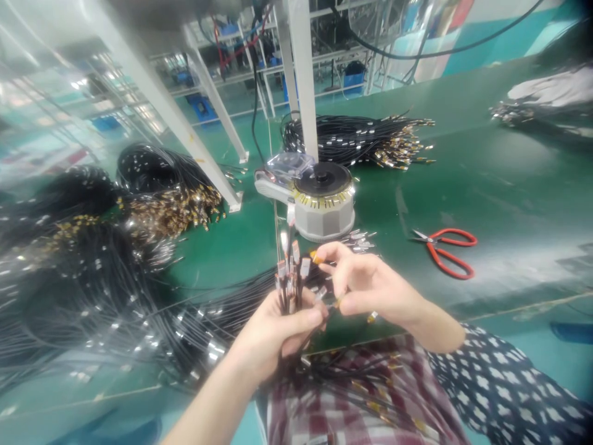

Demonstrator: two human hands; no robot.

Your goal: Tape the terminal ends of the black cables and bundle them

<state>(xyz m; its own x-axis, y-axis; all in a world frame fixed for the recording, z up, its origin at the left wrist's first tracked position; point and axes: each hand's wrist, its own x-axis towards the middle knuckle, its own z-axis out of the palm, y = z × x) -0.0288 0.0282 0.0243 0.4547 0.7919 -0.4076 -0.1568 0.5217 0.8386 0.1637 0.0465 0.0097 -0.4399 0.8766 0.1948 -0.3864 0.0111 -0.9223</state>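
Observation:
A bunch of thin black cables (291,293) with silvery, white-tagged ends is wrapped in my left hand (282,327), the ends pointing up. Just to its right, my right hand (365,281) has bent fingers, with a small piece of yellow tape (317,256) at its fingertips. By the right thumb is another small yellowish bit, perhaps on a cable end; its hold is too blurred to make out. Behind both hands stands a round tape dispenser (324,213) with short yellow strips sticking out around its rim.
Red-handled cutters (447,247) lie on the green table (384,204) to the right. Heaps of black cables (162,191) cover the left, and another bundle (356,139) lies behind the dispenser. White posts (303,80) rise from the table. More cables rest on my checked lap.

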